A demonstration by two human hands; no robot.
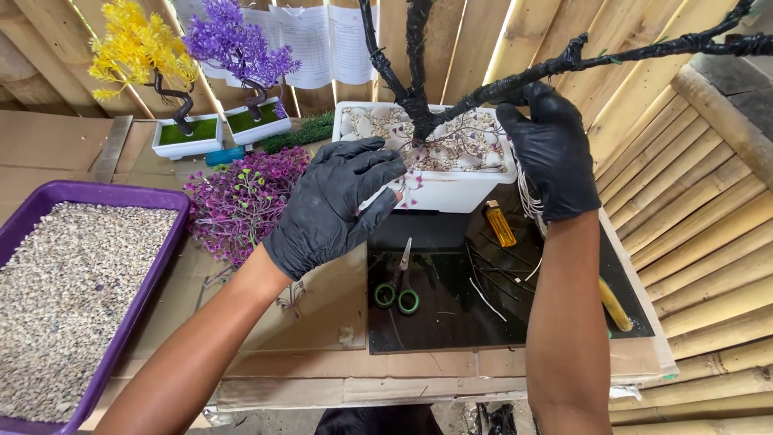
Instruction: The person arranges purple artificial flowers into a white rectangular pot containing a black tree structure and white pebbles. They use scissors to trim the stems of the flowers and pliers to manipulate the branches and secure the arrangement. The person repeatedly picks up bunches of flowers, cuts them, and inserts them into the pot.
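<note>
A black wrapped artificial tree [415,89] stands in a white rectangular pot [451,192] filled with pale pebbles. My right hand [551,149], in a black glove, grips a long black branch [644,50] that reaches up to the right, and white wires hang below that hand. My left hand [338,201], also gloved in black, holds a small sprig of purple-pink leaves [400,189] against the pot's front left corner.
A purple tray [153,278] of grey gravel lies at the left. A heap of purple foliage [241,201] sits beside it. Green-handled scissors [400,282], a yellow lighter [501,225] and wire bits lie on a black mat [451,322]. Two small potted trees, yellow [145,56] and purple [241,48], stand behind. A bamboo wall rises on the right.
</note>
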